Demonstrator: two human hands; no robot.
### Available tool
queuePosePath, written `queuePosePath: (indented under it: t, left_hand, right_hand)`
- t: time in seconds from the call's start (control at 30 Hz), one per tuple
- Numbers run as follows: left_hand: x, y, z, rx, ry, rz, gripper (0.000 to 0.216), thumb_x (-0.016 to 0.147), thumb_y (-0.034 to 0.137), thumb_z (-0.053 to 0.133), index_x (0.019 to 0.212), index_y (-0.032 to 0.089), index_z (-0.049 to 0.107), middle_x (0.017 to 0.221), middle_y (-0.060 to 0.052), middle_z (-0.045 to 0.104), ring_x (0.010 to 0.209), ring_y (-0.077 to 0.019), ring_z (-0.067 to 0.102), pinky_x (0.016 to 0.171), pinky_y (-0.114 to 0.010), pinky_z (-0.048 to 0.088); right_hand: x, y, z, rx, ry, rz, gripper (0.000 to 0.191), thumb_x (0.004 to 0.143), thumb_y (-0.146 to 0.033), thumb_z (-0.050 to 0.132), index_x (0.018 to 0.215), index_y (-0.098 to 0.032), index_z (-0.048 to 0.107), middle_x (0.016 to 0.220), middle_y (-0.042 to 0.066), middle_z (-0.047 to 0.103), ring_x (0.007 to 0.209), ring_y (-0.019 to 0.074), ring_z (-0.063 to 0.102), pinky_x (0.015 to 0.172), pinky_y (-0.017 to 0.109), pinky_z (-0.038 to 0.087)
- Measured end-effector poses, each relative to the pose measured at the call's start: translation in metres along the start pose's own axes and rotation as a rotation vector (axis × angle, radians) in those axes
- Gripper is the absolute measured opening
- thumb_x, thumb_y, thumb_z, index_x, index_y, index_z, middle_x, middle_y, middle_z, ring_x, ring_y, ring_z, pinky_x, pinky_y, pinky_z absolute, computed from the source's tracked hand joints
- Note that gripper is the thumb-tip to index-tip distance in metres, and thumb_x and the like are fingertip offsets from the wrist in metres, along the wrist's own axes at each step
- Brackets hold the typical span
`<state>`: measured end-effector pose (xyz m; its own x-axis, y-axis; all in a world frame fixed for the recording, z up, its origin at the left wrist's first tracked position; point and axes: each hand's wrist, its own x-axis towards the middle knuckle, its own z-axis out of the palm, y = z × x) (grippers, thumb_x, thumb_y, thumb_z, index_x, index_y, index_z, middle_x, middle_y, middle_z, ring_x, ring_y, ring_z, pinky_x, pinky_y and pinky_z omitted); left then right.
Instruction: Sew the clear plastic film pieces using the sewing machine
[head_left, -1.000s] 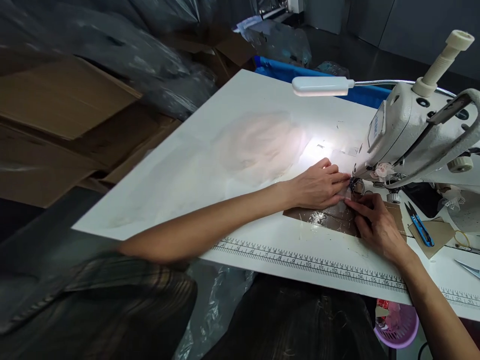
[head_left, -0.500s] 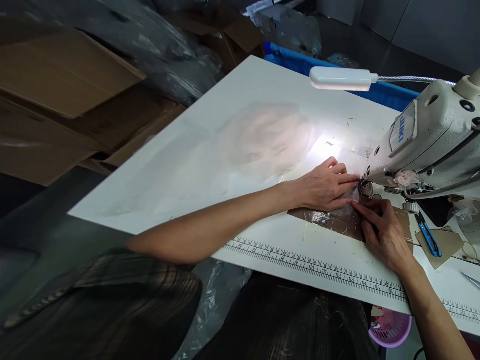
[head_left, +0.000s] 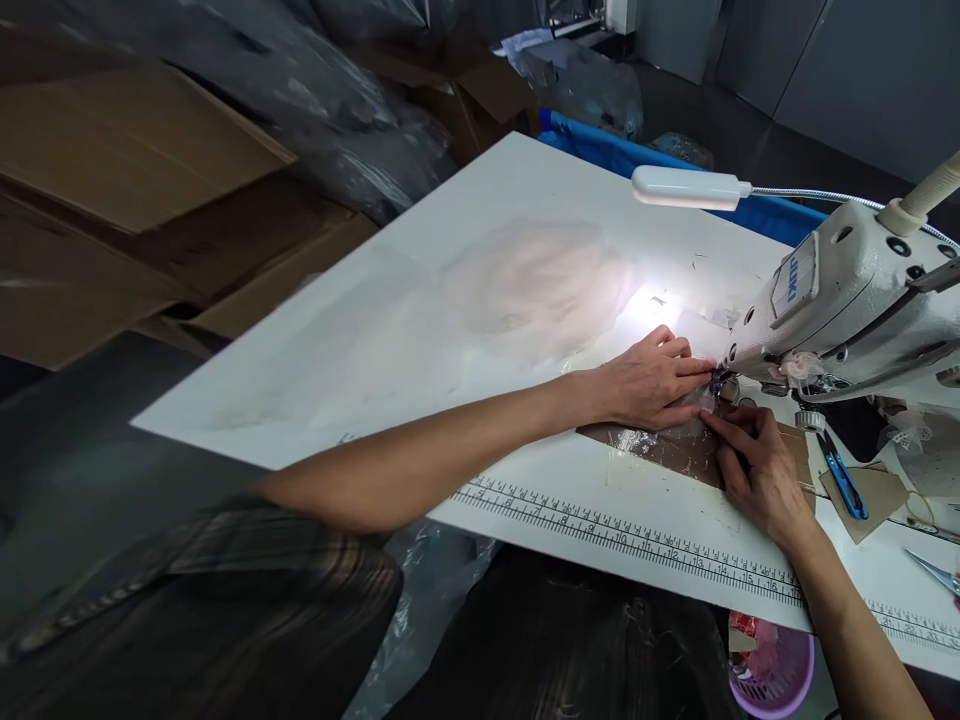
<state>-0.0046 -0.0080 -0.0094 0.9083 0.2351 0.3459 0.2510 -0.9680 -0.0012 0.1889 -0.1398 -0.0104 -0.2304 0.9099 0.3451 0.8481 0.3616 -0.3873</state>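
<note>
My left hand lies on a piece of sheer whitish fabric beside the needle area of a white sewing machine. Its fingers stretch toward the presser foot, with the thumb apart from them. Close by on the near side, my right hand pinches the near edge of the same fabric between thumb and forefinger. Both hands hide much of the cloth. Beneath them a shiny brown sheet covers part of the white table.
A lit lamp hangs over the table. Blue thread snips lie on brown card at right, with pointed metal tips farther right. A printed ruler lines the front edge. Below sits a pink basket; cardboard boxes stand left.
The view has shifted slightly, so the table and machine sit a little lower and further left. Both hands keep nearly the same place at the presser foot.
</note>
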Motion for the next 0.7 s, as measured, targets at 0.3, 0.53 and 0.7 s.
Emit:
queuePosePath:
  t: [0.3, 0.53, 0.7]
  left_hand:
    - [-0.0046, -0.0035, -0.0035, -0.111, 0.155, 0.075, 0.029, 0.098, 0.033, 0.045, 0.096, 0.018, 0.070, 0.105, -0.009, 0.071, 0.087, -0.0202, 0.059, 0.085, -0.039, 0.041]
    - [-0.0061, -0.0001, -0.0054, -0.269, 0.047, 0.273, 0.018, 0.087, 0.024, 0.054, 0.088, 0.021, 0.071, 0.098, -0.007, 0.072, 0.081, -0.0189, 0.061, 0.077, -0.036, 0.049]
    - [-0.0063, 0.0008, -0.0065, -0.251, 0.072, 0.300, 0.021, 0.089, 0.025, 0.052, 0.086, 0.019, 0.072, 0.093, -0.008, 0.072, 0.077, -0.0192, 0.061, 0.075, -0.036, 0.050]
  right_hand:
    - [-0.0028, 0.0034, 0.0054, 0.015, 0.021, 0.036, 0.038, 0.092, -0.019, 0.048, 0.121, -0.028, 0.071, 0.105, 0.008, 0.054, 0.091, 0.0201, 0.061, 0.083, 0.040, 0.059]
    - [-0.0028, 0.0037, 0.0033, 0.017, -0.010, 0.047, 0.040, 0.092, -0.020, 0.047, 0.123, -0.030, 0.069, 0.106, 0.008, 0.055, 0.091, 0.0208, 0.060, 0.083, 0.042, 0.058]
    - [-0.0025, 0.0023, 0.0025, 0.015, -0.005, 0.039, 0.039, 0.093, -0.020, 0.045, 0.122, -0.027, 0.070, 0.105, 0.009, 0.054, 0.092, 0.0211, 0.060, 0.083, 0.041, 0.058]
